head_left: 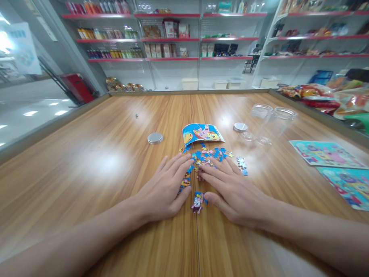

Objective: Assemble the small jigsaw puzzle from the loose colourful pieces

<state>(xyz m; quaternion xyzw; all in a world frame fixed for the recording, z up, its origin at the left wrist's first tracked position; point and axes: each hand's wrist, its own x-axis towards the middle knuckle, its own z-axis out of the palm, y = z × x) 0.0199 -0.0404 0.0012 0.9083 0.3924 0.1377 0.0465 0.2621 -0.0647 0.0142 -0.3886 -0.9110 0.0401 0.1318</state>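
Loose jigsaw puzzle pieces [208, 154], mostly blue with some pink and yellow, lie heaped in the middle of the wooden table. My left hand [166, 185] rests palm down at the left of the heap, fingers stretched out, partly covering several pieces. On the right, my right hand [230, 185] lies flat too, its fingertips over the near pieces. Between my two thumbs sits a small joined cluster of pieces [198, 202] with a cartoon figure; the right thumb is close to its edge. Beyond the heap stands a slightly curved picture card [203, 134].
Silver lids [155, 138] [240, 127] lie left and right of the card. Clear jars [283, 118] stand at the right, near two picture sheets [328, 153] [352, 188]. Bagged snacks [316, 97] fill the right side. A tiny item [137, 115] lies far left. Stocked shelves [169, 38] stand behind.
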